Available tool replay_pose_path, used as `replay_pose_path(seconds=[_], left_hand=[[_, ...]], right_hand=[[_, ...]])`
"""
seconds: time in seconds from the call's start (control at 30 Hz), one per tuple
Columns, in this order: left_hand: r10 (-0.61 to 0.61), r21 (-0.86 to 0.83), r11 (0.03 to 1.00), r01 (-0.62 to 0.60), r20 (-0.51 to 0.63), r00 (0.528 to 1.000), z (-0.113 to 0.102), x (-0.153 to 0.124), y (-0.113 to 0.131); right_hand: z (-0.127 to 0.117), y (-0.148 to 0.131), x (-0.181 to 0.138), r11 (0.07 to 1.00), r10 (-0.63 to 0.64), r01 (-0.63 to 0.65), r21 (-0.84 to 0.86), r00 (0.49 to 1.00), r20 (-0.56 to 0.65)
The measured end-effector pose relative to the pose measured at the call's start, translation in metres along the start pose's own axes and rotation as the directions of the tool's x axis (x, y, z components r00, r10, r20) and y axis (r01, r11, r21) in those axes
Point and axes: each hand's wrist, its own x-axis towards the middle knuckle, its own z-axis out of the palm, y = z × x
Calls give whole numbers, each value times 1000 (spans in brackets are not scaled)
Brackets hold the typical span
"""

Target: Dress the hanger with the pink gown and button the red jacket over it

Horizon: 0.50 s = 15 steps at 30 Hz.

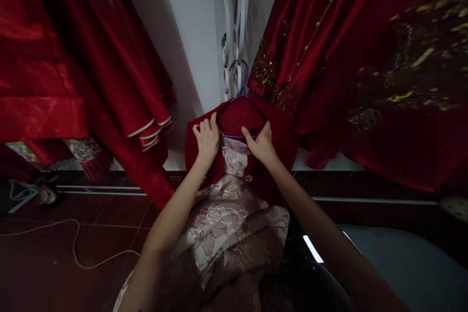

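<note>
A dark red jacket (241, 114) hangs in front of me on a thin purple hanger (245, 78). Its front is parted, and the hanger's lower bar shows across the opening. Below that bar, a pale pink and silver floral dress (234, 161) with a shiny skirt spreads down toward me. My left hand (207, 140) is closed on the left front edge of the jacket, fingers curled over the cloth. On the opposite edge, my right hand (261, 145) grips the jacket, its thumb pointing toward the hanger bar. The fingertips of both hands are partly hidden.
Red garments (120, 48) hang at the left, and red gowns with gold trim (420, 58) hang at the right. A white scrolled metal stand (239, 14) rises behind the hanger. A pale cable (78, 248) lies on the dark tiled floor. A grey rounded surface (409, 263) is at lower right.
</note>
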Motion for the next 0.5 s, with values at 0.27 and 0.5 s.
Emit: replay_pose_path(seconds=[0.27,0.5], left_hand=[[-98,-24,995,95,-133,986,2,2,-18],[-231,-134,960,246,118,966,0,32,-62]], right_hand=[[-42,25,31,930,-128,73,-361,983,-129],[-79,38,56,823,-128,81,-562,991,-44]])
